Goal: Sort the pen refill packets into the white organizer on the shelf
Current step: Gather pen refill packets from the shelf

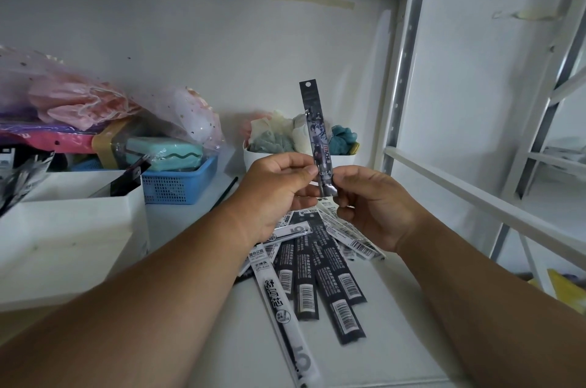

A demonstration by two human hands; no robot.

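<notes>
- Both hands pinch one dark packet point(315, 137) at its lower end, holding it upright above the pile: the left hand point(275, 187) with thumb and forefinger closed on its left edge, the right hand point(369, 203) with fingertips on its right edge.
- Its top end, with the hang hole, stands free in front of the back wall.
- More packets point(320, 273) lie fanned on the shelf point(396, 340) below the hands, unsorted.
- On the left stands the white organizer point(73, 229); a few dark packets already poke from its far compartments.
- Step in hand, I judge: checking this packet's kind before filing it.
- Next move calls for one hand to let go, the other to carry the packet left and drop it end-first into the matching compartment.
- Which compartment matches, I cannot tell.
</notes>
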